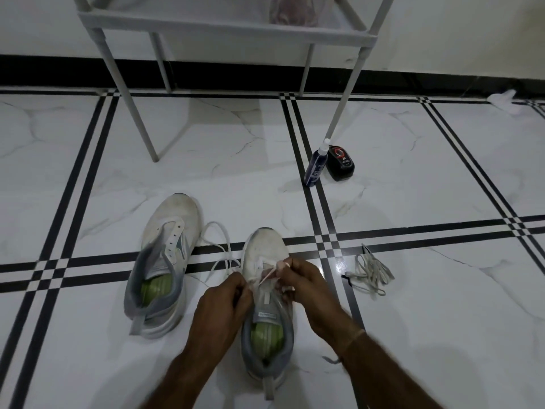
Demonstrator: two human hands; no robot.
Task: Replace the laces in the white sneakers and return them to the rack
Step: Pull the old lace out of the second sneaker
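Two white sneakers with grey collars and green insoles stand on the tiled floor, toes pointing away from me. The left sneaker (165, 261) has bare eyelets and no lace. Over the right sneaker (267, 293), my left hand (222, 305) pinches one side of a white lace (219, 246), and my right hand (306, 287) pinches the other end near the lower eyelets. The lace's slack loops on the floor between the shoes. A bundle of greyish laces (370, 273) lies to the right. The white rack (224, 28) stands ahead.
A dark blue spray bottle (317, 163) and a black shoe-polish container (340, 162) stand by the rack's right front leg. A pinkish item sits on the rack's lowest shelf. A white crumpled scrap (505, 100) lies by the black skirting at far right.
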